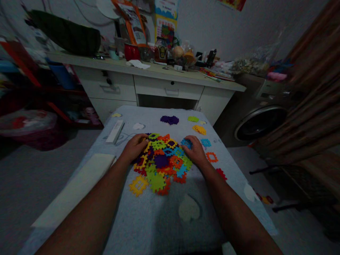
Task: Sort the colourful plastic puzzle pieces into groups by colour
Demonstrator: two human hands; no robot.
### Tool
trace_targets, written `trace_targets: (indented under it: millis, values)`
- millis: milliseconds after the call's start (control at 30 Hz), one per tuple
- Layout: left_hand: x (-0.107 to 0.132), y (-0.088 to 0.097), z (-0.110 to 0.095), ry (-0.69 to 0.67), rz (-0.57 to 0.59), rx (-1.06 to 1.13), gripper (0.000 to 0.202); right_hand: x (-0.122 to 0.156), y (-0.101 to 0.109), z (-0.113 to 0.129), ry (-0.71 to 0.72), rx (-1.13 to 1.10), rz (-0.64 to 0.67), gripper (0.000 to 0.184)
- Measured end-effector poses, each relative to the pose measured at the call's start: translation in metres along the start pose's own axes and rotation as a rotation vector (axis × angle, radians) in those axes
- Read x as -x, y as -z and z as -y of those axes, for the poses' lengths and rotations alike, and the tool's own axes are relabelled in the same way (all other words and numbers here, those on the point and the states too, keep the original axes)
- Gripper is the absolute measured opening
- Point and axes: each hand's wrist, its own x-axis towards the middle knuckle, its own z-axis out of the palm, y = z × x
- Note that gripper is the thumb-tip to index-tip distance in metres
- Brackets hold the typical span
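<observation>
A heap of toothed plastic building pieces [161,161] in purple, green, orange, yellow, blue and red lies on the cloth-covered table. My left hand [135,147] rests against the heap's left edge, its fingers curled together by yellow and green pieces; what they grip is hidden. At the upper right of the heap, my right hand [196,151] has its fingers closed round a blue toothed piece [186,143]. Right of that hand lie a loose blue piece [205,142], an orange frame piece [211,157] and a red piece [221,174].
Purple pieces [169,120], a green piece [193,119] and yellow-orange pieces [199,129] lie toward the table's far side. A white oblong box [115,131] is at the far left. Behind stands a cluttered desk [170,86], with a washing machine [255,109] to the right.
</observation>
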Motion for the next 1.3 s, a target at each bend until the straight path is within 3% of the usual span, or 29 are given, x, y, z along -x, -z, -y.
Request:
trace_targets:
  millis: [167, 300, 500, 833, 1000, 1167, 1300]
  values:
    - [-0.001, 0.001, 0.001, -0.025, 0.055, -0.011, 0.044, -0.009, 0.038, -0.027, -0.209, 0.26, -0.143, 0.027]
    - [-0.001, 0.001, 0.0, -0.036, 0.034, -0.039, 0.042, -0.008, 0.068, -0.057, -0.409, 0.411, -0.141, 0.027]
    - [-0.001, 0.001, 0.0, -0.03, 0.03, -0.054, 0.044, -0.004, 0.074, -0.077, -0.511, 0.462, -0.094, 0.025]
    - [-0.002, -0.001, 0.005, -0.025, 0.036, -0.021, 0.046, -0.002, 0.068, -0.07, -0.514, 0.476, -0.05, 0.024]
    - [0.0, -0.001, 0.002, -0.022, 0.03, -0.026, 0.044, -0.002, 0.061, -0.051, -0.36, 0.382, -0.072, 0.023]
    - [-0.001, -0.001, 0.005, -0.042, 0.031, -0.033, 0.045, 0.002, 0.035, -0.02, -0.105, 0.138, 0.111, 0.017]
    - [-0.001, -0.001, 0.007, -0.045, 0.04, -0.033, 0.044, 0.007, 0.019, 0.005, -0.047, -0.038, 0.266, 0.017]
